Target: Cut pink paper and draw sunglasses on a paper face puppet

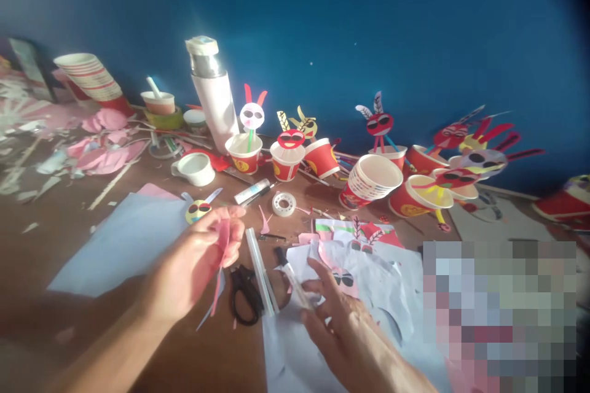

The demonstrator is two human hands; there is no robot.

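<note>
My left hand (pixel 193 264) is raised at left of centre, its fingers pinching a thin strip of pink paper (pixel 224 242) that hangs down past the palm. My right hand (pixel 338 313) is low over white paper with its fingers apart. A capped marker (pixel 291 277) lies at those fingertips; I cannot tell whether they touch it. Between the hands are black-handled scissors (pixel 244 298) and clear, narrow strips (pixel 261 267). Just beyond the left hand shows a yellow paper face (pixel 197 210) with dark glasses.
Red-and-white paper cups (pixel 288 163), several holding paper faces on straws, line the blue wall. A white bottle (pixel 214 104) stands behind a white mug (pixel 196 169). A tape roll (pixel 284 204) lies mid-table. Pink scraps (pixel 106 144) cover the left; stacked cups (pixel 371 181) stand right.
</note>
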